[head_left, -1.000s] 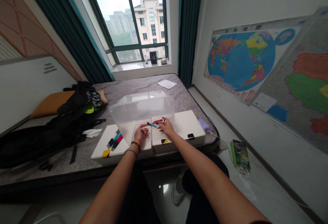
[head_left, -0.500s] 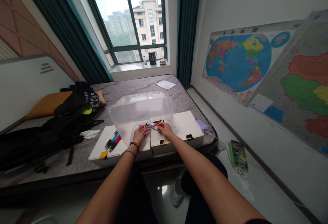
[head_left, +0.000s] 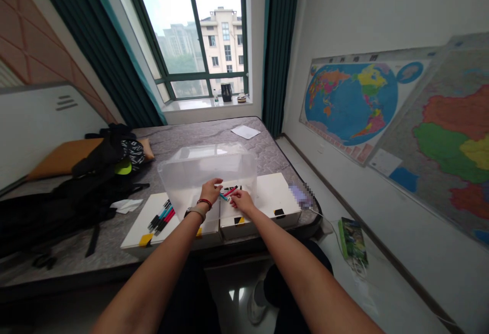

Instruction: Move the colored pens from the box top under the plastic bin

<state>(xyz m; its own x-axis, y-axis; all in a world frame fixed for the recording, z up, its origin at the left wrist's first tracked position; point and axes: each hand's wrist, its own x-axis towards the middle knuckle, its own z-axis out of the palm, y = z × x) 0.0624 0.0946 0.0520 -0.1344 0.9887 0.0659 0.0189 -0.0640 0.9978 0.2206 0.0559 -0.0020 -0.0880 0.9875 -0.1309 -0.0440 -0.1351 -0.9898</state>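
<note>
Blue pen (head_left: 223, 196) btwn LH (head_left: 211, 191) & RH (head_left: 242, 202)

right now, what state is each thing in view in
Left hand, fingers partly curled, grip unclear
Right hand, fingertips pinched together, grip unclear
Pens between them, loosely bunched
Left pens, lying side by side
Clear bin, tipped on its side
White box, shut
Curtains, drawn aside
Paper sheet, lying flat
Maps, hung up
</note>
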